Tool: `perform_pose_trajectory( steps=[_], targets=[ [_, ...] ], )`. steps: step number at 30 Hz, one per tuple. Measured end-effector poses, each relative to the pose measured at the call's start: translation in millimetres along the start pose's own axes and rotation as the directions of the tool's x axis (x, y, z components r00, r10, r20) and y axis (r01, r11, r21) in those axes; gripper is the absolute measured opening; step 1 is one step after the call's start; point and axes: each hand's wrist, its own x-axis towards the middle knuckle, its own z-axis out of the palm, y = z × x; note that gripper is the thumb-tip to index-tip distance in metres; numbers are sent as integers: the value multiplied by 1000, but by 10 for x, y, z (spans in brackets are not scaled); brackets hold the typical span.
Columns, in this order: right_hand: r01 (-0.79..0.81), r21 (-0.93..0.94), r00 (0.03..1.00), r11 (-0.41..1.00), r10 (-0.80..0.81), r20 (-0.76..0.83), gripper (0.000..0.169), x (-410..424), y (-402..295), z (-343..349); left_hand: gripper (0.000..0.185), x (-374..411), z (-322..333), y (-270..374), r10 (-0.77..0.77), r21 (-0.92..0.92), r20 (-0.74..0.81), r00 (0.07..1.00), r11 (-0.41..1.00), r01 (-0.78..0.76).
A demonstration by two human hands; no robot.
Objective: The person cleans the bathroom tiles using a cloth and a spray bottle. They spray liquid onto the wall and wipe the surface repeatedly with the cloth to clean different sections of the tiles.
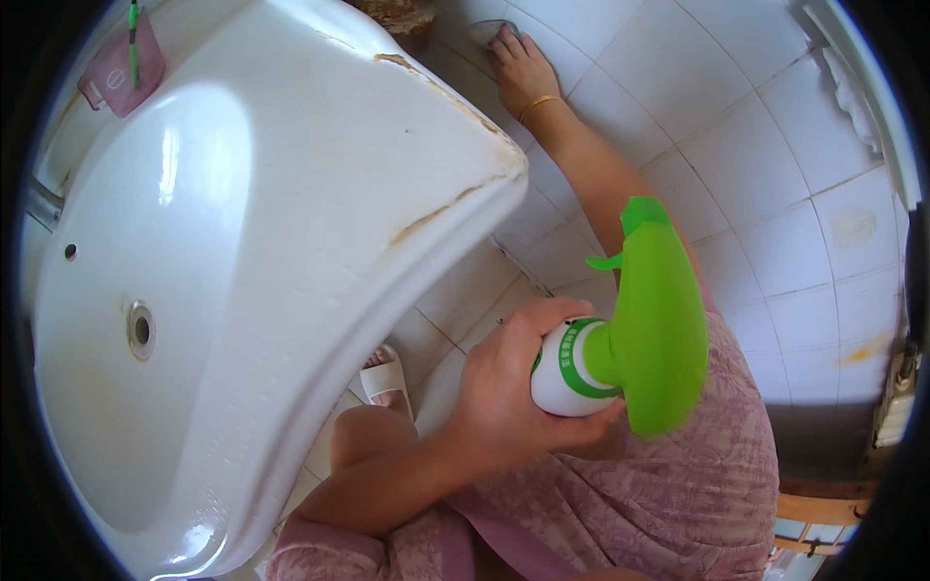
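Note:
My left hand (501,385) grips a white spray bottle (559,370) by its body. The bottle has a bright green trigger head (661,327) and a green band with writing. Its nozzle points toward the top of the view, and no finger rests on the trigger. Farther up, my right hand (527,76) is stretched out against the white wall tiles (683,80), with a thin gold-coloured bangle at the wrist. Under its fingertips is a small greyish cloth (485,33), pressed to the tiles; part of it is hidden by the fingers.
A white ceramic washbasin (327,181) fills the left side, its edge stained brown. On it stand a pink translucent cup (134,72) holding a green toothbrush, and a metal tap (45,203). A white slipper (385,378) is on the tiled floor. A wooden-framed item (821,508) shows lower right.

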Motion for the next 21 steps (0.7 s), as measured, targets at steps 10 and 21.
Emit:
perform_pose_trajectory(
  steps=[10,21],
  targets=[
    [-97,64,993,993,92,74,43,-2481,941,-625,72,-61,-55,96,31,-143,72,997,989,-21],
    [49,107,991,993,-35,-128,40,-1046,492,-403,72,-79,-184,57,5,-99,63,998,995,2]
  ],
)
